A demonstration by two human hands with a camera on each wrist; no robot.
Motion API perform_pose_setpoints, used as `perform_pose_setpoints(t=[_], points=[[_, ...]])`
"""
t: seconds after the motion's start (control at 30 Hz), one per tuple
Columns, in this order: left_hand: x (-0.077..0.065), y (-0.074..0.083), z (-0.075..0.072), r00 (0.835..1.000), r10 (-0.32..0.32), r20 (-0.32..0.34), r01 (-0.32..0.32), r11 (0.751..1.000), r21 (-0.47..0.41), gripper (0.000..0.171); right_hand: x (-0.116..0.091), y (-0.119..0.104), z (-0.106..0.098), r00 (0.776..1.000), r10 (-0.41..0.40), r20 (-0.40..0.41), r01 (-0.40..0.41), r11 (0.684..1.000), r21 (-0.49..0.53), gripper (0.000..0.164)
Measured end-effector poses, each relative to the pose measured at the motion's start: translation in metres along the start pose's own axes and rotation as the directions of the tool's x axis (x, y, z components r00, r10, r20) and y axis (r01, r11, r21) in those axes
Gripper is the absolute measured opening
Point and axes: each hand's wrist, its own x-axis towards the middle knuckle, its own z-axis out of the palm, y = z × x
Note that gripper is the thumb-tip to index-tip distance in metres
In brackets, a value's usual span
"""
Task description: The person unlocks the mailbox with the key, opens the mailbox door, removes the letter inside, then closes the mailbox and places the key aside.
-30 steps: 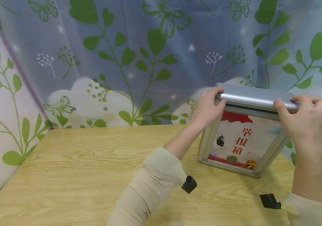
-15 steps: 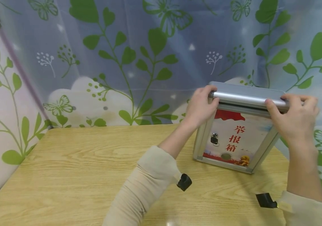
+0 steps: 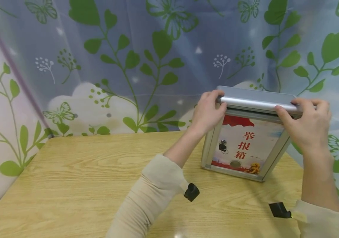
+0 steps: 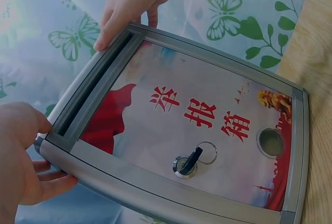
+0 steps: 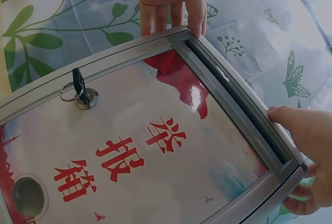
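Note:
A metal-framed report box with red Chinese characters on its white front stands at the right of the table, tilted in the head view. My left hand grips its upper left corner, thumb at the front. At the upper right corner, my right hand holds the top edge, its thumb lying along the silver bar. The left wrist view shows a long dark slot under that bar. A key on a ring sits in the round lock on the front. Low on the panel is a round window.
The wood-grain table extends left and forward of the box. Close behind it hangs a curtain printed with leaves and butterflies. Black wrist pieces stick out from both sleeves.
Both hands have shifted the box to the left across the table, mostly in the first half second. Their grip on its top corners looks the same.

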Motion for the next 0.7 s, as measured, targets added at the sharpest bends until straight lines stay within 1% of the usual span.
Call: perform_pose_setpoints(t=[0.2,0.4,0.7], points=[[-0.001,-0.002,-0.004,0.999,-0.02,-0.028,0.021,1.0,0.008,0.036,0.001,-0.002,0.001,0.999,-0.031,0.025,0.029,0.998,0.059,0.058],[-0.004,-0.006,-0.01,0.999,-0.017,-0.038,0.017,1.0,-0.01,0.035,0.001,-0.006,0.006,0.999,-0.041,0.036,0.038,0.997,0.069,0.058],[-0.007,-0.015,-0.027,0.998,-0.018,-0.057,0.017,1.0,-0.02,0.033,0.005,-0.017,0.016,0.994,-0.097,0.054,0.093,0.993,0.077,0.059]])
